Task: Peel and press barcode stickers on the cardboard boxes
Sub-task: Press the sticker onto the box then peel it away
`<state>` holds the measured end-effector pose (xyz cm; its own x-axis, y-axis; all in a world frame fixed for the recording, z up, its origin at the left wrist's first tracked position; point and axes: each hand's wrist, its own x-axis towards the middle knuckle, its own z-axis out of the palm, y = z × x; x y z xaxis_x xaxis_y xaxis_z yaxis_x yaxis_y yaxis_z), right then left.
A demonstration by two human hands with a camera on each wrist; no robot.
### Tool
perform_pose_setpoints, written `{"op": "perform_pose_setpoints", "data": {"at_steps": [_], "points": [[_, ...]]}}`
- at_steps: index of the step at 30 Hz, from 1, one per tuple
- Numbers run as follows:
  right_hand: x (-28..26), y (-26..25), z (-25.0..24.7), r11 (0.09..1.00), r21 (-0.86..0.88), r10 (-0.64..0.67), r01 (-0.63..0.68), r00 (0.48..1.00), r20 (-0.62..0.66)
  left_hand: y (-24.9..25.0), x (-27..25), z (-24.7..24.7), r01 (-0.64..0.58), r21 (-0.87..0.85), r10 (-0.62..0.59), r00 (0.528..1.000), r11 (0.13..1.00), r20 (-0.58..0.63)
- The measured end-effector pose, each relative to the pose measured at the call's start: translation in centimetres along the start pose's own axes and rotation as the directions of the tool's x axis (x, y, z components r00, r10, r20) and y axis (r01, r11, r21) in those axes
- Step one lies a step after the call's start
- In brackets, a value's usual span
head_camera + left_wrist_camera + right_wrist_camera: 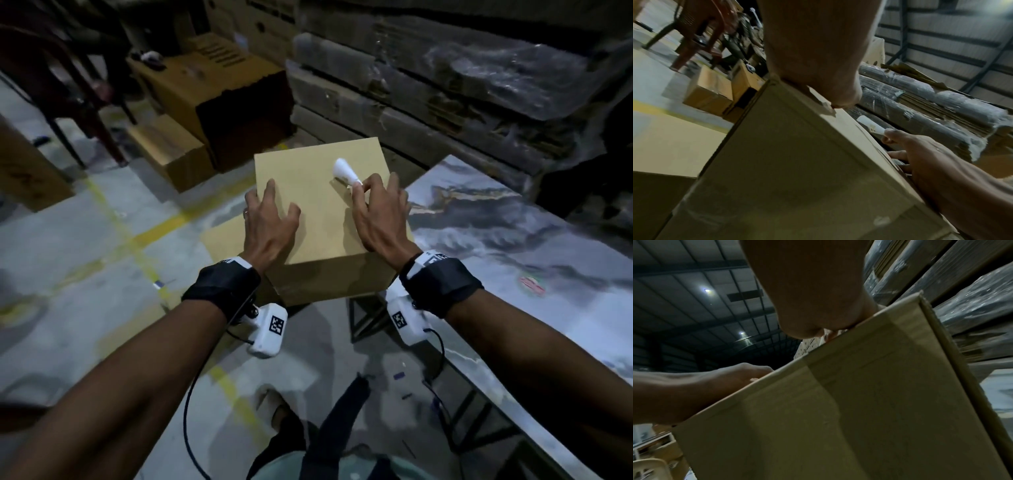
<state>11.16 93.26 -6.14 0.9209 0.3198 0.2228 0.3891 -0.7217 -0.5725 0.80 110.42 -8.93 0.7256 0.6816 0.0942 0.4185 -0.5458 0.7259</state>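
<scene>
The white sticker [344, 170] is thin, floppy and sticky, I think, so the right hand [380, 212] pinches only its edge above the cardboard box [322, 192], while the left hand [270, 222] lies spread flat on top.

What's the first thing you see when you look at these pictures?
A plain brown cardboard box sits in the middle, with both hands on its top. The right hand pinches a curled white paper sticker near the far right side of the top, while the left hand rests spread on the left side. Behind stand plastic-wrapped stacks of flat cardboard.
</scene>
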Motion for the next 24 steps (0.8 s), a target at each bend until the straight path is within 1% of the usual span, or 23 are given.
{"op": "perform_pose_setpoints", "data": {"at_steps": [4,8,13,20,24], "points": [[1.6,-4.3,4.4,0.999,-0.004,-0.043,0.043,0.997,0.059,-4.2,2.3,-2.6,0.078,-0.008,-0.078,0.997,0.997,-0.023],[3.2,-9.2,8.6,0.995,0.020,-0.099,0.097,0.989,0.109,-8.2,4.8,-5.9,0.142,-0.015,-0.143,0.987,0.990,-0.076],[3.5,-14.8,14.4,0.988,0.065,-0.152,0.142,0.970,0.191,-13.8,6.9,-10.5,0.215,-0.003,-0.213,0.968,0.977,-0.134],[1.3,-20.6,22.2,0.964,0.150,-0.255,0.219,0.923,0.289,-21.8,6.7,-15.6,0.331,0.036,-0.317,0.925,0.943,-0.212],[-0.2,-22.5,26.5,0.957,0.200,-0.274,0.211,0.886,0.375,-25.8,5.7,-17.3,0.401,0.040,-0.380,0.892,0.915,-0.246]]}}
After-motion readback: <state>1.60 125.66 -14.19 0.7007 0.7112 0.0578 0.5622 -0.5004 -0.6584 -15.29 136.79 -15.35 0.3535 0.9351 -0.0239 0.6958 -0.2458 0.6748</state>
